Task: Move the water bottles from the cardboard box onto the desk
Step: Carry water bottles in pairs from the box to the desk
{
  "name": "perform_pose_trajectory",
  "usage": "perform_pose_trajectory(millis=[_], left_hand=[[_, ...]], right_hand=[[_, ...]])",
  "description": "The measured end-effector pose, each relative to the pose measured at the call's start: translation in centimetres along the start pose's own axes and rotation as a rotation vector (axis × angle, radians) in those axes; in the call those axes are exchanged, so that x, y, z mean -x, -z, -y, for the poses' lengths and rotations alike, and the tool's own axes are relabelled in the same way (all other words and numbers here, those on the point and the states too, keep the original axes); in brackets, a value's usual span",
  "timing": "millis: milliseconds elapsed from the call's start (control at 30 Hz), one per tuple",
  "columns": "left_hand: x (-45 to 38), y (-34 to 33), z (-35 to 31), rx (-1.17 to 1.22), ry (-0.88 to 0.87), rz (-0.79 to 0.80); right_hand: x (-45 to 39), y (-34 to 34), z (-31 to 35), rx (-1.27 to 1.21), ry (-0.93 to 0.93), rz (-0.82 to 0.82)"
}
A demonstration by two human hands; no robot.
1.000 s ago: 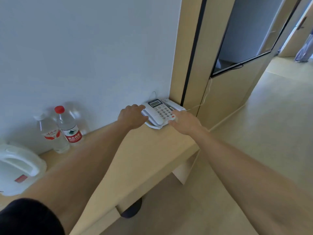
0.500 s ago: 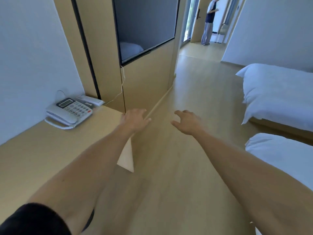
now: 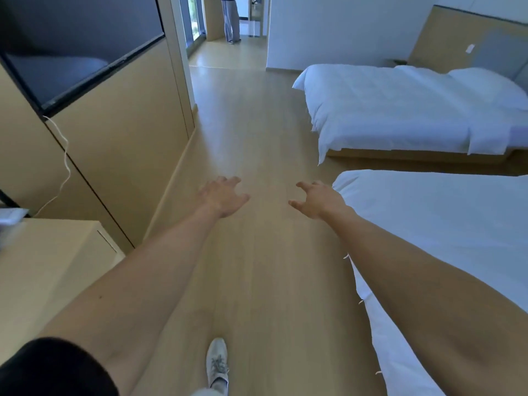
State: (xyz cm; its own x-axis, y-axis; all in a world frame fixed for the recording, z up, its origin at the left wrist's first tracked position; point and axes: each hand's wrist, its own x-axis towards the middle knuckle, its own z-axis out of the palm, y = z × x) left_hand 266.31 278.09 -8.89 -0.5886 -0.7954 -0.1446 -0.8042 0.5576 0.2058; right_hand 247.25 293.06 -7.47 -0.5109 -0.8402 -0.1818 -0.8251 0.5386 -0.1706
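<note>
Both hands reach forward over the floor (image 3: pixel 257 132), left hand (image 3: pixel 221 195) and right hand (image 3: pixel 314 200) with fingers spread, holding nothing. The tabletop (image 3: pixel 43 261) lies left; no bottles or box show.

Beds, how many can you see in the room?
2. The near bed lies by the right arm, running down the right side of the picture. The far bed is behind it, nearer the back wall. More may be out of view.

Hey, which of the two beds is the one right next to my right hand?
The nearer bed, along the right edge of the view, beside the right hand. The other bed lies farther off across a strip of floor, with a pillow.
</note>
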Motion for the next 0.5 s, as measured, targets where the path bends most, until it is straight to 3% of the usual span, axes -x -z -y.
perform_pose_trajectory(millis=[500], left_hand=[[-19.3, -2.0, 5.3, 0.016, -0.048, 0.123]], right_hand=[[-17.2, -1.8, 5.3, -0.017, -0.124, 0.1]])
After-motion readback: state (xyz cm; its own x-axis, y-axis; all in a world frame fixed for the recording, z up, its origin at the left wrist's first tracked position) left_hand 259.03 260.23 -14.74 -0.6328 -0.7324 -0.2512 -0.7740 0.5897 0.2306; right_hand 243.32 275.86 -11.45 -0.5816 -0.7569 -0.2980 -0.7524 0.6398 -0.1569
